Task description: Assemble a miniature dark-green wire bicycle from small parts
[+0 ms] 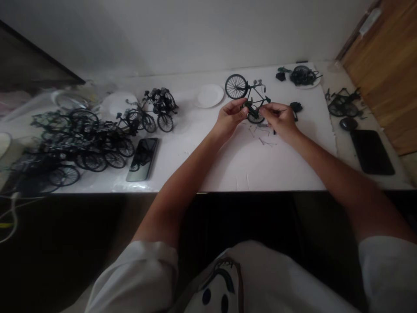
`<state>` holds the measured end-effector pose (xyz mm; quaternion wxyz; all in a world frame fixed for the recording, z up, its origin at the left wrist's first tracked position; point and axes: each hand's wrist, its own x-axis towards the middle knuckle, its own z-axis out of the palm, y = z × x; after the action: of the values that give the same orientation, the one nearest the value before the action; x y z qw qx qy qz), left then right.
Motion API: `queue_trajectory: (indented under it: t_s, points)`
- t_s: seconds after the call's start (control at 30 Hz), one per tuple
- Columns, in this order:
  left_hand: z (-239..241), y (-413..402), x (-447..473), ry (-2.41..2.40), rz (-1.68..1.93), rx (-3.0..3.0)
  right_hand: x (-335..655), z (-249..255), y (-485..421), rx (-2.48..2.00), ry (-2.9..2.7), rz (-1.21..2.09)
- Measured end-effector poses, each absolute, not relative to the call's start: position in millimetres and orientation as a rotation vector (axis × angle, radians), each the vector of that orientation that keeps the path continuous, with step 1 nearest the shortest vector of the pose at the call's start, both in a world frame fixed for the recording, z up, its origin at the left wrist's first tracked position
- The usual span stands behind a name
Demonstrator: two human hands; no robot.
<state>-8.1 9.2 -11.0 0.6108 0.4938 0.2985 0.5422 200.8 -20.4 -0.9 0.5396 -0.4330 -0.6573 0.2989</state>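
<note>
A dark miniature bicycle [255, 92] is held up over the far part of the white table, its spoked front wheel pointing to the upper left. My left hand [232, 116] pinches the frame near the rear wheel from the left. On the other side, my right hand [282, 118] has its fingers pinched together at the rear wheel; whether a small part sits between them is too small to tell. Several thin metal pieces [265, 141] lie on the table just below the bicycle. Beside my right hand rests a small black part [296, 107].
Many miniature bicycles [94, 139] crowd the table's left side, near a phone [142, 159]. A white plate [210, 95] lies at the back; another plate [309, 86] at back right bears dark parts. A bicycle [344, 103], a round black object [348, 124] and a black tablet-like slab [373, 152] lie right.
</note>
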Motion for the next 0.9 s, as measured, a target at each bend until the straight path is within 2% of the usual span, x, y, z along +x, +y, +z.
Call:
queue_trajectory:
  t_s: [0.17, 0.43, 0.9]
  points:
    - [-8.2, 5.7, -7.6, 0.691, 1.251, 1.218, 203.5, -4.4, -14.6, -0.989, -1.494, 0.759]
    - [-9.2, 4.8, -7.2, 0.896, 1.428, 1.471, 205.6, 3.7, -22.0, -1.042, -1.615, 0.507]
    - [-8.5, -1.0, 0.3, 0.850, 1.366, 1.549, 206.7, 11.1, -31.8, -1.075, -1.909, 0.296]
